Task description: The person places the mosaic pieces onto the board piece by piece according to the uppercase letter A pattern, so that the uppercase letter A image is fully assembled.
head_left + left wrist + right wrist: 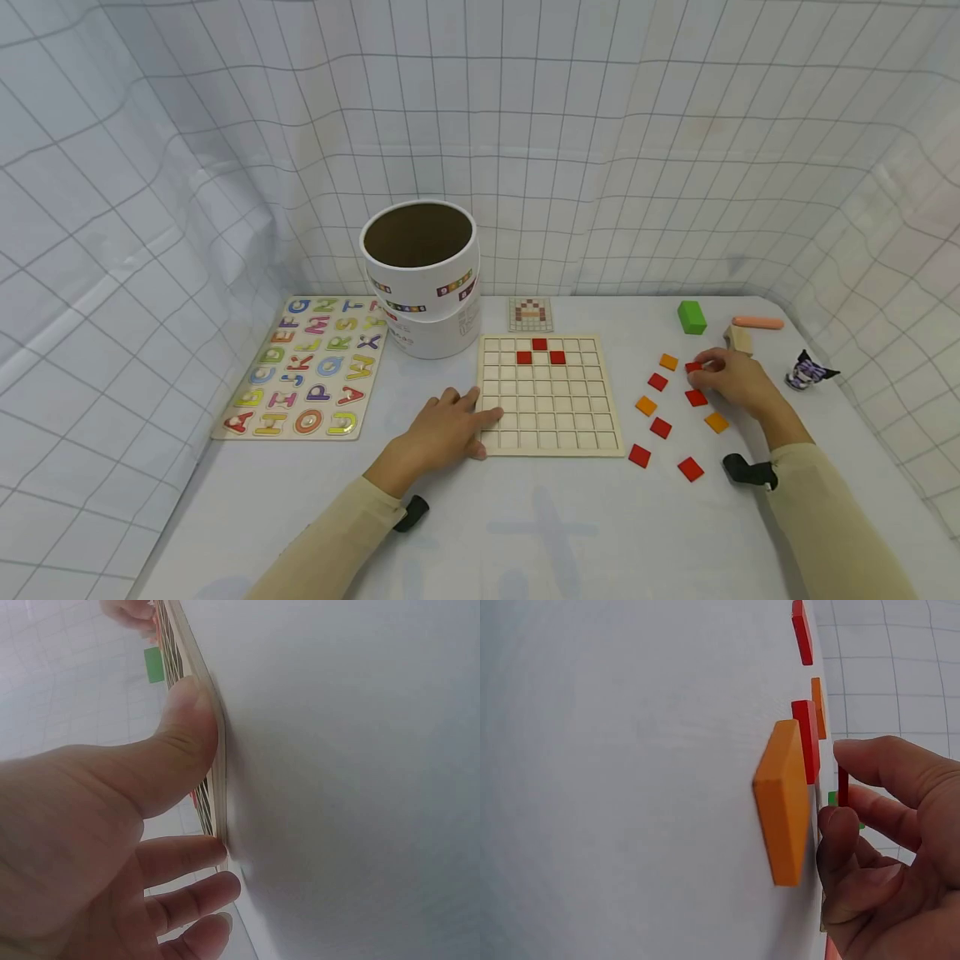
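Note:
A wooden grid board (528,400) lies flat on the table, with red square tiles (539,344) in three cells near its far edge. My left hand (446,427) rests on the board's left edge; in the left wrist view the thumb (191,724) lies over the rim and the other fingers are fairly straight beside it. Further right, my right hand (729,379) pinches a red tile (844,786) between thumb and fingertips. Around it several loose red tiles (661,427) and orange tiles (717,422) lie on the table. A small pattern card (530,315) lies beyond the board.
A white bucket (435,329) stands behind the board on the left, beside an alphabet puzzle (300,375). At the far right are a green block (692,317), a pale wooden block (738,339), an orange stick (757,322) and a purple-and-white wrapped piece (806,372).

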The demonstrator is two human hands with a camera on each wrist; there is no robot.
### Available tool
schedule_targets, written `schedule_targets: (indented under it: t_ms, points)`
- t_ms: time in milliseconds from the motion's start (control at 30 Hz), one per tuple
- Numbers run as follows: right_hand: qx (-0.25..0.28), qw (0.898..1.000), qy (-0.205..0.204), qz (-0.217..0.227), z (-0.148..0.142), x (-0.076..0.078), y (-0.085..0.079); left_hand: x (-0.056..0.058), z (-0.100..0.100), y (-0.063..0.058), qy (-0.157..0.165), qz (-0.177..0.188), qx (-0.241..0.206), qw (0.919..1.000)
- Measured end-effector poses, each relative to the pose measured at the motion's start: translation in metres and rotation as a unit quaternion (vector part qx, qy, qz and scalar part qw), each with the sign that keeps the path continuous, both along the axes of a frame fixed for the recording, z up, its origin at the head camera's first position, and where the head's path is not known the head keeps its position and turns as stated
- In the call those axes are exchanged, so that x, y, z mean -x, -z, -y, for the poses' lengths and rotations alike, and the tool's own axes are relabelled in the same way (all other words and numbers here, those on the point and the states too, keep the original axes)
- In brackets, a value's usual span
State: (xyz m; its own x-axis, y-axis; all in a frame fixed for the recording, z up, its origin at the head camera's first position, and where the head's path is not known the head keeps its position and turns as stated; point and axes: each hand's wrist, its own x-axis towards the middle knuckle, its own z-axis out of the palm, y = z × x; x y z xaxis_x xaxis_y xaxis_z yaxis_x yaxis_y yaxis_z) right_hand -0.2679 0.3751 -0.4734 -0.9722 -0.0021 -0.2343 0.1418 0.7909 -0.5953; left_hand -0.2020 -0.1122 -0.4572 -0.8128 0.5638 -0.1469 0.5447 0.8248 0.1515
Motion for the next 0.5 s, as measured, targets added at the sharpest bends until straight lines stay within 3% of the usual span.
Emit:
schedule_targets:
  t_ms: [133, 300, 367, 500]
  points:
    - [0.034, 0.999, 0.029, -0.020, -0.0029, -0.0012, 0.0020, -0.0003, -0.0005, 0.0004, -0.002, 0.002, 0.000, 1.0000]
    - [0.152, 0.985, 0.068, -0.032, -0.0057, -0.0018, 0.0024, -0.0009, -0.0005, -0.0005, -0.004, 0.003, 0.006, 1.0000]
    - [0.244, 0.965, 0.091, -0.026, -0.0069, -0.0022, 0.0009, -0.0011, -0.0006, -0.0013, -0.003, 0.002, 0.006, 1.0000]
    - [0.421, 0.898, 0.124, -0.014, -0.0047, -0.0027, -0.0044, -0.0017, -0.0001, -0.0019, -0.003, 0.003, 0.000, 1.0000]
